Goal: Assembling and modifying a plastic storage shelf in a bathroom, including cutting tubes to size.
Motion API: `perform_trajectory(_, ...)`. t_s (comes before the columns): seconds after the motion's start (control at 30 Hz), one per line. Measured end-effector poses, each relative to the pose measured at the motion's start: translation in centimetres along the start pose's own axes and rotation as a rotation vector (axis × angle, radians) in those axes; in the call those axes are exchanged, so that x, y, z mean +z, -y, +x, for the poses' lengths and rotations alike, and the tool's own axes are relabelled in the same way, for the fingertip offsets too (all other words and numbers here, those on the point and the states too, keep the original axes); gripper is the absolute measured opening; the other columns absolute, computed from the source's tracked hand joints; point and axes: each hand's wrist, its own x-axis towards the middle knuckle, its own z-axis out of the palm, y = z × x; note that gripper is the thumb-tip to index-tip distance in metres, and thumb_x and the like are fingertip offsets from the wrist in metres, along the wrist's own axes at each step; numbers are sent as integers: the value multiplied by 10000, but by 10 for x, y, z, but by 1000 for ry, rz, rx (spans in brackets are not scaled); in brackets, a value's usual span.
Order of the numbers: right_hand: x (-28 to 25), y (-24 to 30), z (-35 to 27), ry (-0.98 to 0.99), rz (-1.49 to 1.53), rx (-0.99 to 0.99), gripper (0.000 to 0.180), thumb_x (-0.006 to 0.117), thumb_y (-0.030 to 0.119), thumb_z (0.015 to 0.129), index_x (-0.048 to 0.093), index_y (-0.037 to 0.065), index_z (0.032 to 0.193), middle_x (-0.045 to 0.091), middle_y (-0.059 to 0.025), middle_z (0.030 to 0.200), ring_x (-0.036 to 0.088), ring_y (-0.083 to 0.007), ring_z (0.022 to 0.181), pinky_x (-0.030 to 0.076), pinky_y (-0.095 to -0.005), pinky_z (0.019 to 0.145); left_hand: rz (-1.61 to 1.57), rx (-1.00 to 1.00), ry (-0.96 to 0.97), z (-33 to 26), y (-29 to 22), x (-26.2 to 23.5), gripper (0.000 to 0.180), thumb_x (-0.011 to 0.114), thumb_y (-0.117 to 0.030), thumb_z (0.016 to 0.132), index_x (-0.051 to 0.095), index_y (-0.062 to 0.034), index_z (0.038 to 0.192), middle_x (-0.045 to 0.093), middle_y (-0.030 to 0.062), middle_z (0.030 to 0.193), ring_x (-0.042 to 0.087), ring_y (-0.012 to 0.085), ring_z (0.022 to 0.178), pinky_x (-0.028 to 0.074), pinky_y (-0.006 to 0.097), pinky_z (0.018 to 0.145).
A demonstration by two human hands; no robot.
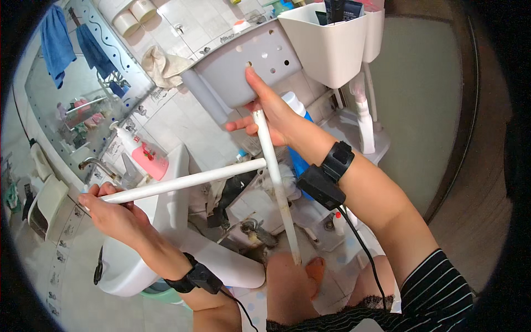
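White tube frame (182,182) at mid-frame, T-shaped: crossbar runs from centre-left to a joint with the upright tube (279,191) near centre. Left hand (119,216), centre-left, is closed around the crossbar's free end. Right hand (271,113), upper centre, has its palm behind the upright's top end, fingers partly curled, thumb extended over the grey perforated tray (221,69); whether it grips tube or tray cannot be told. Edges: the upright's lower end overlaps the bare knee (285,282) at lower centre, contact unclear. Crossbar passes across the sink (177,182) in view, running below the pump bottle and the faucet (99,164). Tiled wall (191,119) shows between crossbar and tray. The tray's right end lies beside the white bin (326,52). A black wrist box (321,185) sits right of the upright, near it, its cable (359,235) trailing to the lower edge. Right side of frame bounded by a grey-green panel (426,110) with a dark border. Containers: white bin, upper right, holds dark tubes (345,10) standing above its rim; pump bottle (149,157), pink with white head, on the sink's back ledge; blue bottle (298,160), white-capped, partly behind the right forearm; small white bottle (338,221), red-capped, right of lower centre; green basin (166,296), lower left, mostly hidden beneath the sink, contents not visible.
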Motion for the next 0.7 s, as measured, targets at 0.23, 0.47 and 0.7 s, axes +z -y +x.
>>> perform_trajectory(0.23, -8, 3, 5, -12, 15, 47, 777, 510, 687, 733, 402, 116, 1250, 424, -69, 1138, 624, -293, 747, 296, -192, 326, 29, 43, 73, 15, 2, 15, 415, 372, -372, 945, 465, 31, 912, 487, 54, 614, 426, 92, 454, 322, 202, 366)
perform_trajectory(0.47, 4, -4, 4, -177, -7, 41, 766, 485, 682, 754, 404, 101, 1246, 438, -86, 1187, 632, -297, 799, 337, -203, 336, -45, 132, 242, 35, -10, 35, 425, 369, -398, 943, 479, 12, 954, 521, 50, 682, 477, 103, 531, 378, 210, 431)
perform_trajectory(0.7, -8, 0, 3, -9, -87, 37, 787, 436, 718, 750, 460, 67, 1193, 537, -140, 1066, 648, -279, 766, 334, -202, 311, -190, 127, 322, 46, -26, 72, 360, 341, -322, 963, 473, 13, 955, 516, 55, 702, 489, 141, 575, 406, 253, 504)
